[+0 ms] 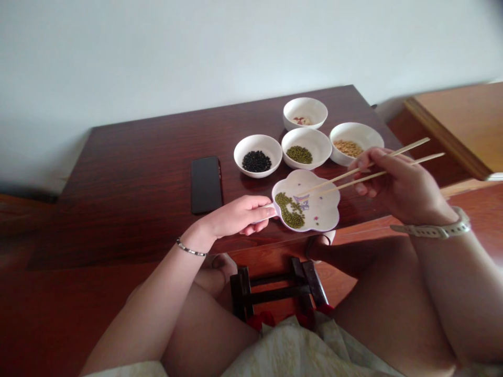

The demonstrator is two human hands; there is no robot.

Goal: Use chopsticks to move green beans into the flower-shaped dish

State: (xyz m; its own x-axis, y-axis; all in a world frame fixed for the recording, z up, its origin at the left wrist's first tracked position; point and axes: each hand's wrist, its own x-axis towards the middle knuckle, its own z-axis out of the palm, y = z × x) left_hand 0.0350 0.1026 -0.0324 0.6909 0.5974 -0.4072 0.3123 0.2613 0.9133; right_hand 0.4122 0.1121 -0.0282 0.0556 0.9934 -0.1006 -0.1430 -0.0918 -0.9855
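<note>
My left hand (239,215) grips the handle of a white flower-shaped dish (320,207) near the table's front edge. A patch of green beans (290,209) lies in the dish's left half. My right hand (393,180) is closed round a pair of wooden chopsticks (373,167), whose tips reach down to the middle of the dish, just right of the beans. I cannot tell whether the tips hold a bean.
Behind the dish stand several white bowls: black beans (257,161), green beans (299,154), yellow beans (348,147), and a far bowl (305,113) with a few pale bits. A black phone (206,184) lies left on the dark wooden table (137,173). A small stool (275,288) sits below.
</note>
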